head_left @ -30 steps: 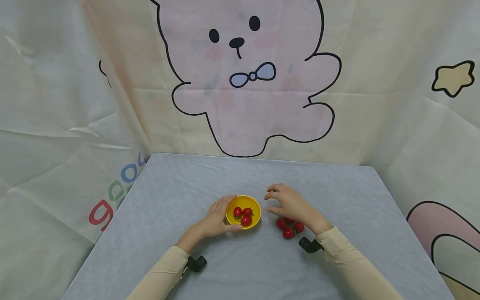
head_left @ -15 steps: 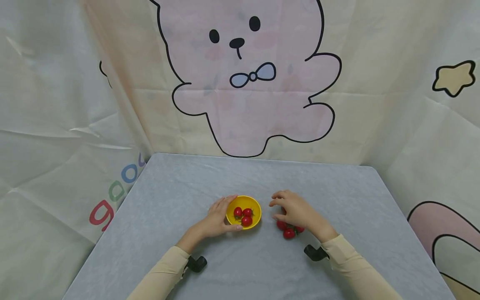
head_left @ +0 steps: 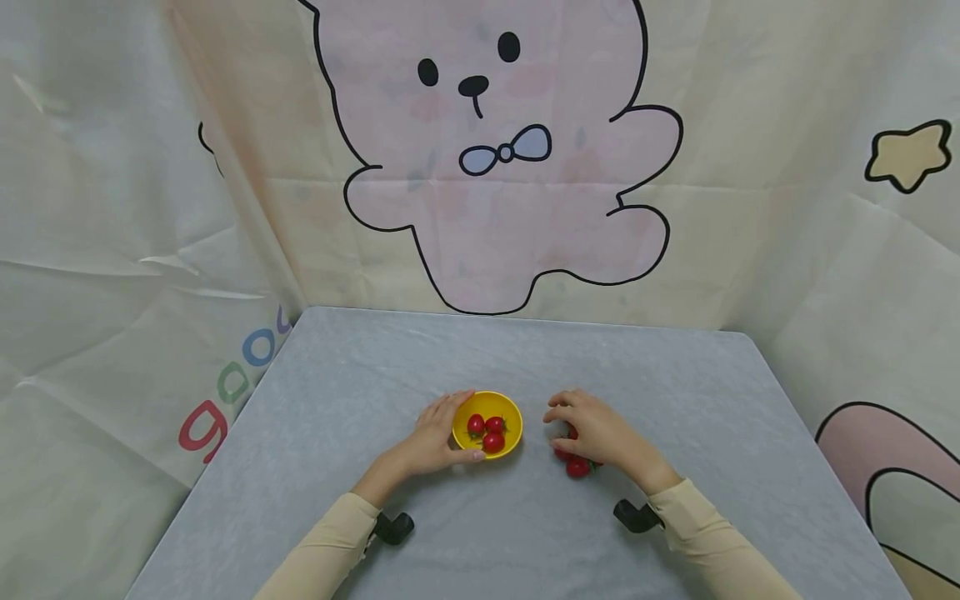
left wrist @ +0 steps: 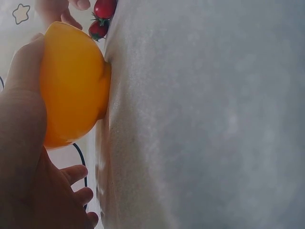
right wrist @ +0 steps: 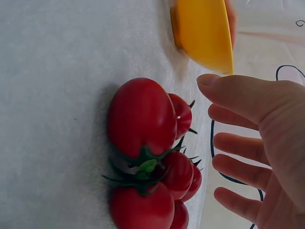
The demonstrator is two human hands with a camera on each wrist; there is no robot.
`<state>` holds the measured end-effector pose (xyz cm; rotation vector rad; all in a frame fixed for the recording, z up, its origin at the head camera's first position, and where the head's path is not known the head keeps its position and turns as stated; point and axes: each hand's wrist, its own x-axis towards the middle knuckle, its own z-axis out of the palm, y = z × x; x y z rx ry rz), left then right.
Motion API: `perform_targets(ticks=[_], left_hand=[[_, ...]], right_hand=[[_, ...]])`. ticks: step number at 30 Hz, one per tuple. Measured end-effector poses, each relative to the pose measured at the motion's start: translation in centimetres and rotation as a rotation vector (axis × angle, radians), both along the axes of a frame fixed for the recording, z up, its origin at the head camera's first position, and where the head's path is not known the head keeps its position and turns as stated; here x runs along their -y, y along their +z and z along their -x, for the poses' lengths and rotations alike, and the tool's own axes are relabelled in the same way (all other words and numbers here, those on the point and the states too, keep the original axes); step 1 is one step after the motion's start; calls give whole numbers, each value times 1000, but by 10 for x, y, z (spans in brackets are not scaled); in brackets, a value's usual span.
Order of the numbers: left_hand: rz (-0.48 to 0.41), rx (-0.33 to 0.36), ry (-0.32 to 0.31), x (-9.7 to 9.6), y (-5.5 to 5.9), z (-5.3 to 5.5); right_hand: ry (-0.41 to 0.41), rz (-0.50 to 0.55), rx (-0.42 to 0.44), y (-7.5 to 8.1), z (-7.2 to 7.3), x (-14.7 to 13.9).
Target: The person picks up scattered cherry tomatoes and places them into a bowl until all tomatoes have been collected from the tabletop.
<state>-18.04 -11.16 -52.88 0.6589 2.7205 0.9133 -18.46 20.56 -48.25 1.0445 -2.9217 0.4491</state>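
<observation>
A small yellow bowl (head_left: 513, 408) stands on the table with 3 cherry tomatoes (head_left: 492, 443) inside. My left hand (head_left: 429, 439) holds it from the left, thumb at the near rim and index finger at the far rim; the left wrist view shows the bowl's side (left wrist: 74, 86) and foot on the cloth. Right of the bowl lies a cluster of several cherry tomatoes (head_left: 577, 469) with green stalks. Over this cluster hovers my right hand (head_left: 603, 432), fingers spread and relaxed. In the right wrist view a gap separates its thumb (right wrist: 228, 90) from the nearest tomato (right wrist: 141, 117).
A light grey cloth covers the table (head_left: 360, 358). Behind it hangs a cream curtain (head_left: 750, 183) printed with a pink bear. Black wrist cameras (head_left: 637, 517) stick out below both hands, close over the cloth.
My right hand has moved down and slightly right, from beside the bowl to over the tomato cluster, hiding more of it. The left hand and bowl have not moved.
</observation>
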Motion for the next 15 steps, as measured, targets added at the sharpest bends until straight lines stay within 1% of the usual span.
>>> perform_targets(ticks=[9, 15], left_hand=[[3, 0, -4, 0, 0, 0], [-7, -11, -15, 0, 1, -1]], right_hand=[[5, -19, -8, -2, -5, -3], [-11, -19, -10, -6, -7, -6]])
